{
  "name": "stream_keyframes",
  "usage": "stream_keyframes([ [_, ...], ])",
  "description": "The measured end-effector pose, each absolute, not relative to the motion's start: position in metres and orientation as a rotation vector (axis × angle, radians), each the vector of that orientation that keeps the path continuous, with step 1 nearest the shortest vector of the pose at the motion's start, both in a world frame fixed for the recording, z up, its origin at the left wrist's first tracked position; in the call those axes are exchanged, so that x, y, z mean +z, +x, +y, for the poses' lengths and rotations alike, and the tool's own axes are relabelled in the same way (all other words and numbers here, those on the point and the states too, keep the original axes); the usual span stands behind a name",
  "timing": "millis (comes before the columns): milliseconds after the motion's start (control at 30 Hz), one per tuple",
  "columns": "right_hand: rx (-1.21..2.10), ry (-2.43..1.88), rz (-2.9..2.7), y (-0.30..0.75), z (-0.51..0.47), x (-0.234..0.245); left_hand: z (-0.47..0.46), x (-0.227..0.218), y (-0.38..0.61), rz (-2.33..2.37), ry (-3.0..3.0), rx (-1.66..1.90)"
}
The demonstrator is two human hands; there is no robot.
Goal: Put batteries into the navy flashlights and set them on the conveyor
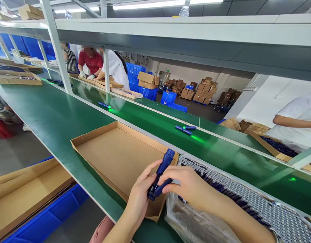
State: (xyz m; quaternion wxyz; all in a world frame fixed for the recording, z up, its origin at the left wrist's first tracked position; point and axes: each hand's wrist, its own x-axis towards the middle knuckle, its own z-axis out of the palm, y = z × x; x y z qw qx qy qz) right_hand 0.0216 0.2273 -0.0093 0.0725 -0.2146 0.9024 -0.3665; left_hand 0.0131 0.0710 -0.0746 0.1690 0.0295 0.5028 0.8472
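Note:
My left hand (pixel 141 192) grips a dark blue flashlight (pixel 163 168) that points up and away over the corner of a shallow cardboard tray (pixel 112 158). A second dark blue piece (pixel 160 188), probably another flashlight, lies across it near the lower end; my fingers partly hide it. My right hand (pixel 185 184) presses its fingers onto this second piece. Just below my right forearm, a box lined with clear plastic (pixel 196 219) holds dense rows of silver-ended cylinders (pixel 236 192), probably batteries.
A green conveyor bench (pixel 56 111) runs under my hands, with a second belt beyond it carrying blue flashlights (pixel 183 130). Co-workers in a red shirt (pixel 91 60) and a white shirt (pixel 297 125) stand nearby. Blue crates (pixel 142 91) and stacked cartons stand behind.

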Motion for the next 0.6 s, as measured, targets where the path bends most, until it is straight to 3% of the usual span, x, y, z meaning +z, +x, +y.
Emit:
stream_keyframes([
  [300, -0.826, -0.829, 2.81, 0.023, 0.214, -0.015, 0.072, -0.079, 0.011, 1.49, 0.077, 2.428],
  [533, -0.83, -1.011, 3.219, 0.029, 0.207, -0.044, 0.07, -0.078, 0.012, 1.327, 0.066, 2.474],
  [600, -0.93, -0.854, 3.326, 0.027, 0.204, -0.051, 0.069, -0.078, 0.012, 1.282, 0.099, 2.502],
])
